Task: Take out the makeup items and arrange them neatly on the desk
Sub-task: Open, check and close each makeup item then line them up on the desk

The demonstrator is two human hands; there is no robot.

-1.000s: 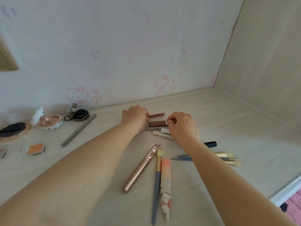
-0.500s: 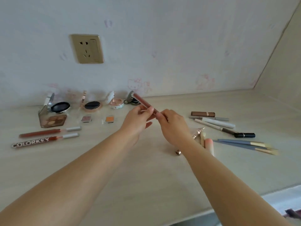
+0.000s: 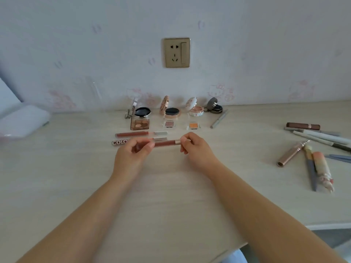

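- Both hands hold one lip gloss tube [image 3: 164,143] level, just above the counter [image 3: 171,196]: left hand [image 3: 133,154] pinches the dark end, right hand [image 3: 196,149] pinches the cap end.
- Best to lower it parallel, just in front of the two tubes [image 3: 141,134] already laid, caps aligned.
- Farther back: three small pans, four open compacts [image 3: 171,111].
- Right: a loose pile still unsorted.

Soft, even daylight, cool-ish cast; source can't tell. Shadows faint, only thin ones under the forearms on the desk [image 3: 171,196]. No hard glare; slight sheen on the wall socket [image 3: 176,52]. Whole frame a bit soft. Motion blur on left hand [image 3: 131,154], right hand [image 3: 197,149] and the lip gloss tube [image 3: 164,143]. Wide-angle bowing at edges; left edge smeared, white case [image 3: 22,120] w/o detail.
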